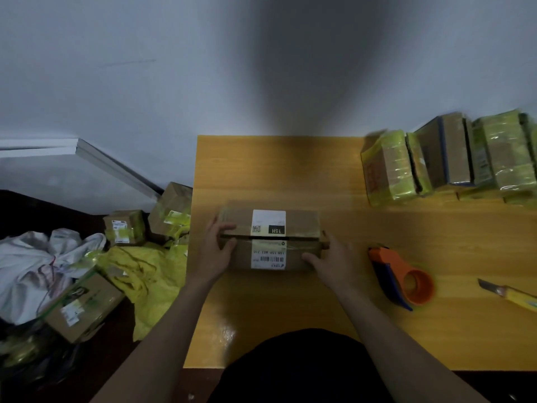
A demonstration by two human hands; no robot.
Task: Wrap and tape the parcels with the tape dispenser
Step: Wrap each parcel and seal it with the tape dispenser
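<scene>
A brown cardboard parcel (302, 225) lies in the middle of the yellow table (290, 175), its top flaps meeting at a dark seam that cuts through a white shipping label (268, 222). My left hand (215, 251) holds the parcel's left end, thumb over the top edge. My right hand (331, 260) holds the right end, thumb against the near side. The orange and blue tape dispenser (401, 277) lies on the table just right of my right hand, untouched.
Several parcels wrapped in yellow tape (447, 161) stand at the table's back right. A yellow utility knife (511, 295) lies near the right edge. On the floor to the left are more boxes (125, 228), yellow plastic (145, 274) and a white sack (35, 263).
</scene>
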